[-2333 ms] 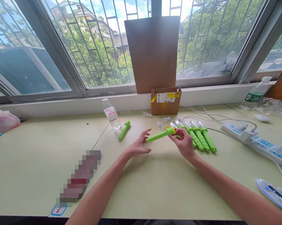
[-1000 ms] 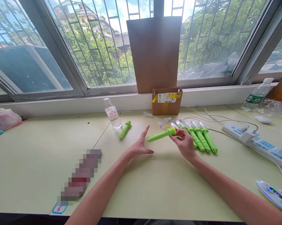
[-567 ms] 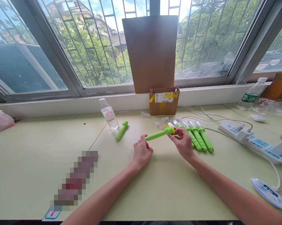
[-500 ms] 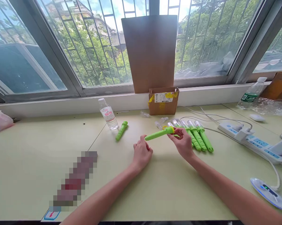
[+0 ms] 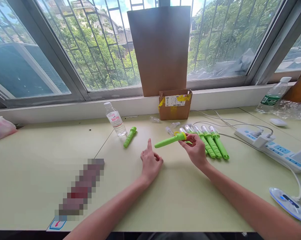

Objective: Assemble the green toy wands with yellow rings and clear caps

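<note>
My right hand (image 5: 195, 149) pinches a slim green plastic tube (image 5: 169, 140) by its wider, yellow-rimmed end. The tube is held above the table, tilted slightly, its narrow end toward my left hand (image 5: 151, 164). That hand is just below and left of the tube, apart from it, index finger stretched out and the other fingers bent; nothing shows in it. Behind my right hand lie several green tubes with clear tops (image 5: 214, 145), side by side and partly hidden. Another green ribbed tube (image 5: 129, 137) lies alone to the left.
A water bottle (image 5: 115, 120) stands behind the lone tube. Small clear plastic pieces (image 5: 175, 124) lie before a cardboard box (image 5: 174, 111). On the right are a power strip (image 5: 272, 148) with cables and an oval white device (image 5: 289, 204). A blurred dark object (image 5: 81, 188) lies left.
My left hand has let go of the tube's narrow end, and its index finger now points outward. My right hand still holds the tube in nearly the same place.
</note>
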### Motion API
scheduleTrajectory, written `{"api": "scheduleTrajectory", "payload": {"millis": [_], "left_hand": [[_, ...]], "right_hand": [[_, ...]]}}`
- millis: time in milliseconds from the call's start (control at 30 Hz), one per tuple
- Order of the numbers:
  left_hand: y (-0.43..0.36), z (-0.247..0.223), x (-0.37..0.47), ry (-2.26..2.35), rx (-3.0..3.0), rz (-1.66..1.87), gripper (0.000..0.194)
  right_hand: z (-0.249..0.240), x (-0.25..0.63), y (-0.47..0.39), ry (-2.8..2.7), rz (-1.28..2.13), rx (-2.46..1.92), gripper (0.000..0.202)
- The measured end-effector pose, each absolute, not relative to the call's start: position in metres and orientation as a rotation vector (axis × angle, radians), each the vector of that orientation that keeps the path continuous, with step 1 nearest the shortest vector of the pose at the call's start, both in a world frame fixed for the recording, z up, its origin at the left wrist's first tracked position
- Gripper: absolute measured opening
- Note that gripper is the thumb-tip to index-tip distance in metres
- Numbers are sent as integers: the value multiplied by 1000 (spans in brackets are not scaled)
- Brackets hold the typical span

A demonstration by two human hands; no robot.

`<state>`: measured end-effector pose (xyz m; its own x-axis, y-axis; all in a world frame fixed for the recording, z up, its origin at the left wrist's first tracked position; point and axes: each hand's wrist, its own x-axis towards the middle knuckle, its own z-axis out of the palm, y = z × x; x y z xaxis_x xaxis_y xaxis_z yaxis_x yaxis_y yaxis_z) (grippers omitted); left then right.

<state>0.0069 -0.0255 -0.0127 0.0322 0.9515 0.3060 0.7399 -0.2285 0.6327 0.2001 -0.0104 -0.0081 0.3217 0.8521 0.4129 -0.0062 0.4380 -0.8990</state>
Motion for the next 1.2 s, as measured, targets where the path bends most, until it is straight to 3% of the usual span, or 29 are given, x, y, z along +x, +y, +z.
{"api": "scheduleTrajectory", "payload": {"millis": [100, 167, 433, 533, 733, 933, 1200], "left_hand": [[-22, -15, 4, 1779, 2072, 1063, 102], [-21, -16, 2, 1754, 2114, 1060, 102], [-22, -19, -1, 1730, 2044, 1095, 46], [-15, -17, 0, 1686, 2007, 1042, 41], [1, -9, 7, 1705, 1946, 924, 56], [4, -10, 4, 1713, 2008, 995, 108], [7, -13, -1, 1599, 1983, 1054, 100]], "right_hand": [[-7, 200, -11, -1107, 685, -960, 36], [-7, 200, -11, -1117, 675, -962, 35], [-11, 200, -9, -1130, 666, -964, 34], [-11, 200, -8, -1129, 664, -961, 33], [-12, 200, -7, -1131, 661, -965, 34], [-13, 200, -7, -1124, 650, -978, 36], [-10, 198, -9, -1139, 647, -993, 38]]}}
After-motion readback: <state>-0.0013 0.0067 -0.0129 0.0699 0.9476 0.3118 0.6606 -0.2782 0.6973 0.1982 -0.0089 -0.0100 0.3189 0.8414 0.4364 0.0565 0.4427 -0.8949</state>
